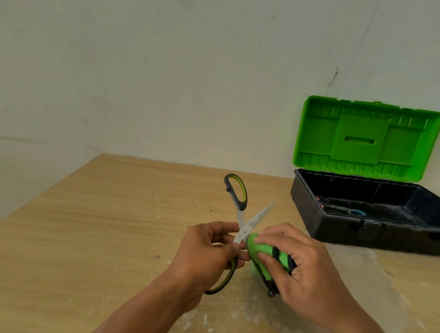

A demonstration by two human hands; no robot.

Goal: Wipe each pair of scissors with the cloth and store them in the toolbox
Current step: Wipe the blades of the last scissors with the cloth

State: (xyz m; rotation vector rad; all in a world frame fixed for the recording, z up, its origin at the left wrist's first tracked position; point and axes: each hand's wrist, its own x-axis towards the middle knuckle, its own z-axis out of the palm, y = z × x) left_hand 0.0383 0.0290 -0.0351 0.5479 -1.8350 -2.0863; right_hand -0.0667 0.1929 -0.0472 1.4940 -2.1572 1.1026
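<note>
Left hand [206, 252] grips opened scissors [244, 230] near the pivot; right hand [301, 264] pinches a green cloth [253, 249], seemingly against one blade, beside the open toolbox [346, 232].

One blade of the scissors [244, 231] disappears into the folded cloth [260, 248], so its tip and edge cannot be seen. The right hand [296, 259] covers much of that cloth, whose lower end shows only as a dark bit under the fingers. The left hand [206, 252] hides most of the lower handle loop; just an arc shows below the palm. The toolbox [346, 225] runs past the right edge, losing its far corner, and its inside is so dark that a blue ring [355, 212] and some reddish bits [319, 201] by the left wall cannot be identified. The desk [101, 225] is cut off at the bottom and left edges.
</note>
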